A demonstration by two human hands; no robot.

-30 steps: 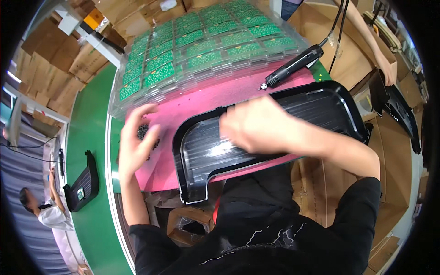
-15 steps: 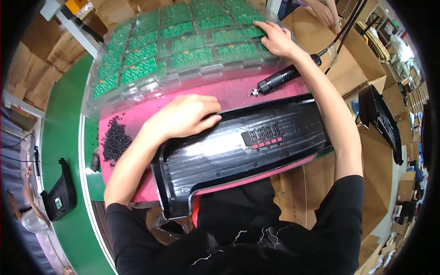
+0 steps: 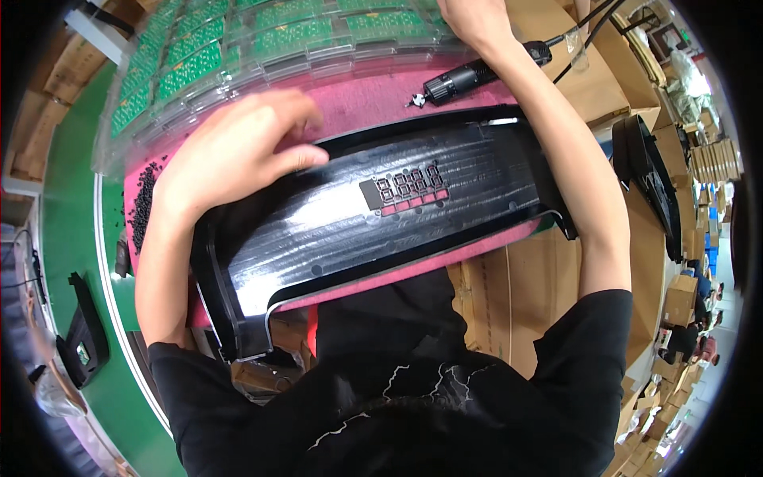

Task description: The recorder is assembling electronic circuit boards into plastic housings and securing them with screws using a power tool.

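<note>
A long black plastic housing (image 3: 342, 246) lies across the pink mat in front of me, its hollow side up, with digit-shaped cutouts in the middle. Over its far left edge is my left hand (image 3: 246, 147), thumb apart from the slightly blurred, curved fingers and nothing between them. My right hand (image 3: 477, 20) reaches to the near right edge of the clear plastic trays of green circuit boards (image 3: 286, 32); its fingers are cut off by the picture's top. Under my right forearm lies a black electric screwdriver (image 3: 465, 82) with its tip pointing left.
Small black screws (image 3: 143, 203) lie heaped on the left of the pink mat (image 3: 358, 99). Another black housing (image 3: 83, 334) is on the green table (image 3: 60, 215) at left, and one more (image 3: 648, 183) stands at right by cardboard boxes (image 3: 556, 294).
The whole view has shifted, so the housing and trays appear farther up and left. My left hand has drawn slightly left along the housing; my right hand has moved right along the trays.
</note>
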